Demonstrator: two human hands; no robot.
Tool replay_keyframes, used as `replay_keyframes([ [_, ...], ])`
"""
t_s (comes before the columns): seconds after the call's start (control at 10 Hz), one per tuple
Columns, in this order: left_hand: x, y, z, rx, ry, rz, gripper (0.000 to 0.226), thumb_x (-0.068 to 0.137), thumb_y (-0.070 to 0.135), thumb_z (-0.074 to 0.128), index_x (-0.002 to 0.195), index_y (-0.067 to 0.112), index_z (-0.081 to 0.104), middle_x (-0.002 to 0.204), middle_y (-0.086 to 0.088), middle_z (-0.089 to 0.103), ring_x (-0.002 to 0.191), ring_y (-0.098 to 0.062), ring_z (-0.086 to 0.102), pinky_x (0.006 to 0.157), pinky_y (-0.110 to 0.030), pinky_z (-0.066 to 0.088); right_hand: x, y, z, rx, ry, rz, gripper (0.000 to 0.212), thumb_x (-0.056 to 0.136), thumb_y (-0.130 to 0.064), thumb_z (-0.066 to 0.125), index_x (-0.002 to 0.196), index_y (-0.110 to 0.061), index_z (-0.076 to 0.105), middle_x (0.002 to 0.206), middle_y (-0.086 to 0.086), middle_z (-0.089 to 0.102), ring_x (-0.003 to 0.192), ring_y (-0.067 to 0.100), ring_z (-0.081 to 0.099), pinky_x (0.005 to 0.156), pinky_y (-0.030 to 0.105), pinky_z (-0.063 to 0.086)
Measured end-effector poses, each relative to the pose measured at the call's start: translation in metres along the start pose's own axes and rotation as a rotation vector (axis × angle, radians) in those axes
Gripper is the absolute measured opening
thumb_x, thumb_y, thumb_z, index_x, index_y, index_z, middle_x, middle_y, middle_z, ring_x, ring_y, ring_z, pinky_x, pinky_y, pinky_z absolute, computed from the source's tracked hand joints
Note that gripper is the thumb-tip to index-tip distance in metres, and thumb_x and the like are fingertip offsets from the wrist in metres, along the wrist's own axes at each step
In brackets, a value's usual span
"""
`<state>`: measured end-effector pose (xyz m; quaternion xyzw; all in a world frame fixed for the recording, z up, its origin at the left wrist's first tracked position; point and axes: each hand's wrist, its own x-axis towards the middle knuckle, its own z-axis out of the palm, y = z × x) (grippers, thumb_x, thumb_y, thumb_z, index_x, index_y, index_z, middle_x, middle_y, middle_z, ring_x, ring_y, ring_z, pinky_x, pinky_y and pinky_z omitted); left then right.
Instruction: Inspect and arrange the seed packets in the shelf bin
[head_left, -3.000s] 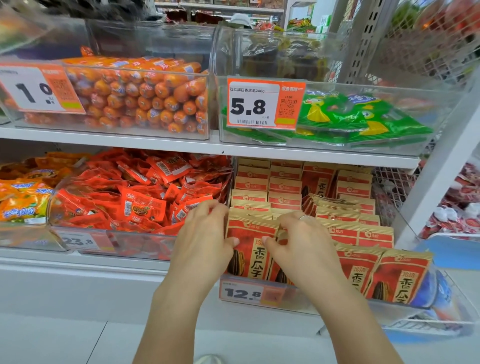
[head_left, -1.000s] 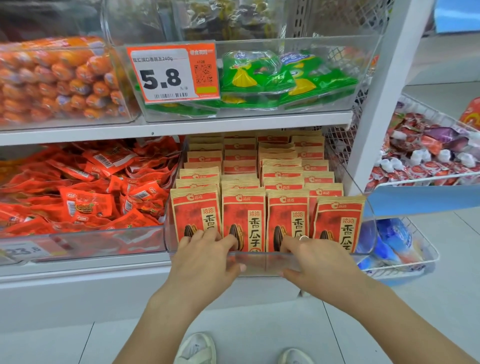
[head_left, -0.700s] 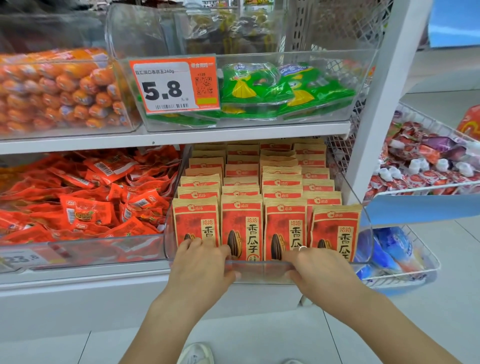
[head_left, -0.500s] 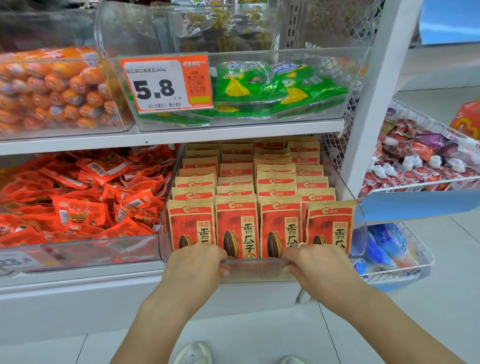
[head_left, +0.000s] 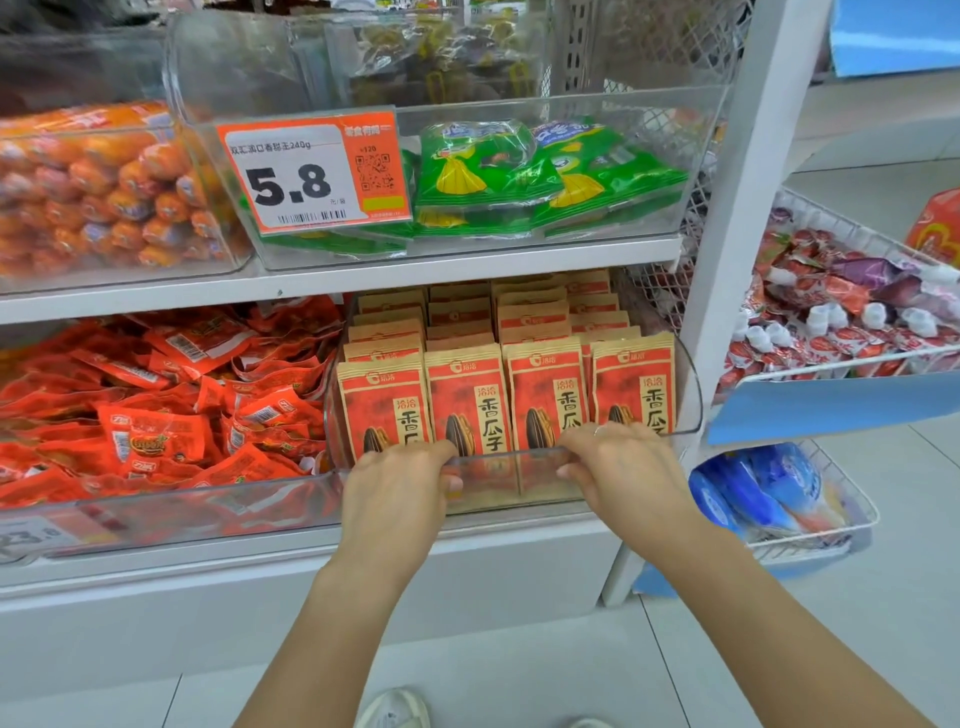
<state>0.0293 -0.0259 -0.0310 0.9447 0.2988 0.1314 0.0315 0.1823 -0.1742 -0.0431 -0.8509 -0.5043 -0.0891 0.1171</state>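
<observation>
My left hand (head_left: 400, 486) and right hand (head_left: 621, 470) grip the clear bin's front lip (head_left: 511, 457), lower centre, steadying upright sunflower seed packets (head_left: 467, 405).

Both hands grasp the front rim of the clear bin (head_left: 688, 395) on the lower shelf: the left hand (head_left: 397, 486) curls over it near the left corner, the right hand (head_left: 621, 470) further right, a ring on one finger. Inside, seed packets (head_left: 470, 402) stand upright in four tidy rows. Left of it lies a bin of red snack packs (head_left: 156, 410); above, green packets (head_left: 545, 176) sit behind a 5.8 price tag (head_left: 311, 179).
</observation>
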Motion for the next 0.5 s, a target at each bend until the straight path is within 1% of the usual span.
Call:
replay_keyframes([
  [0.1, 0.010, -0.003, 0.005, -0.029, 0.018, -0.010, 0.016, 0.096, 0.031, 0.057, 0.110, 0.030, 0.063, 0.106, 0.007, 0.071, 0.106, -0.017, 0.061, 0.078, -0.030, 0.032, 0.008, 0.003, 0.011, -0.017, 0.046, -0.002, 0.010, 0.088, -0.027, 0.070, 0.095, -0.021, 0.065, 0.087, -0.003, 0.069, 0.085, 0.022, 0.064, 0.077, 0.034, 0.041],
  [0.2, 0.014, -0.001, 0.006, 0.008, -0.023, -0.037, 0.019, 0.097, 0.035, 0.055, 0.113, 0.031, 0.063, 0.108, 0.005, 0.070, 0.107, -0.019, 0.061, 0.077, -0.030, 0.034, 0.012, 0.008, 0.018, -0.009, 0.077, 0.004, 0.012, 0.083, -0.025, 0.075, 0.090, -0.020, 0.067, 0.081, -0.003, 0.069, 0.078, 0.023, 0.064, 0.072, 0.033, 0.038],
  [0.3, 0.012, 0.001, 0.008, 0.021, -0.052, -0.052, 0.018, 0.096, 0.036, 0.056, 0.111, 0.029, 0.063, 0.106, 0.004, 0.071, 0.106, -0.021, 0.062, 0.073, -0.030, 0.033, 0.008, 0.010, 0.021, -0.001, 0.025, 0.028, 0.016, 0.080, -0.025, 0.078, 0.089, -0.018, 0.067, 0.076, -0.002, 0.068, 0.074, 0.023, 0.064, 0.073, 0.034, 0.043],
  [0.4, 0.014, 0.001, 0.011, 0.054, -0.053, -0.022, 0.017, 0.096, 0.033, 0.055, 0.110, 0.027, 0.062, 0.107, 0.003, 0.069, 0.105, -0.021, 0.061, 0.074, -0.030, 0.032, 0.006, 0.000, 0.022, -0.038, 0.040, 0.036, 0.030, 0.065, -0.020, 0.089, 0.083, -0.018, 0.065, 0.063, -0.002, 0.064, 0.060, 0.022, 0.061, 0.062, 0.032, 0.046],
  [0.5, -0.002, 0.010, 0.019, 0.075, 0.024, 0.060, 0.033, 0.089, 0.027, 0.065, 0.120, 0.019, 0.059, 0.111, 0.000, 0.068, 0.107, -0.025, 0.060, 0.086, -0.034, 0.043, 0.004, -0.012, 0.012, -0.033, 0.096, -0.024, 0.037, 0.089, -0.026, 0.067, 0.124, -0.019, 0.057, 0.095, 0.002, 0.070, 0.091, 0.027, 0.064, 0.090, 0.036, 0.041],
])
